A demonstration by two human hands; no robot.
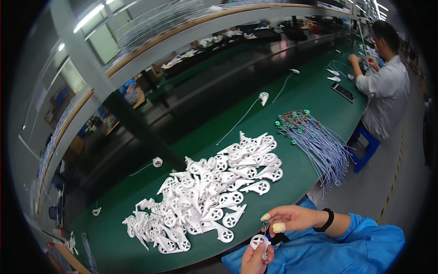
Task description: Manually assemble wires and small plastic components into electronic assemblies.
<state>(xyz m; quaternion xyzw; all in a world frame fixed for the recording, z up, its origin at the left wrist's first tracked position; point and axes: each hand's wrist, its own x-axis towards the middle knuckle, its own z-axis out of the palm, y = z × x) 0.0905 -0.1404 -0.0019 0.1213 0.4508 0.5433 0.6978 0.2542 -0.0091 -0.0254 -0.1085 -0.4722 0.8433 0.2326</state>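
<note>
My left hand (256, 262) is closed on a white plastic housing (258, 240), which has a round spoked end and a narrow tail. Just above it, my right hand (294, 217) wears pale finger covers on thumb and forefinger. Between those two fingertips is a small green round piece (265, 223), with a thin wire running down toward the housing. The rest of that wire is hidden. A large heap of similar white housings (200, 196) lies on the green table in front of my hands.
A bundle of grey cables with green ends (319, 148) lies at the right on the green table (269, 205). Single wired housings (263, 97) lie farther back. A phone (342, 92) rests near a seated co-worker (385, 86), by a blue stool (365, 148). A shelf post (141, 130) stands at left.
</note>
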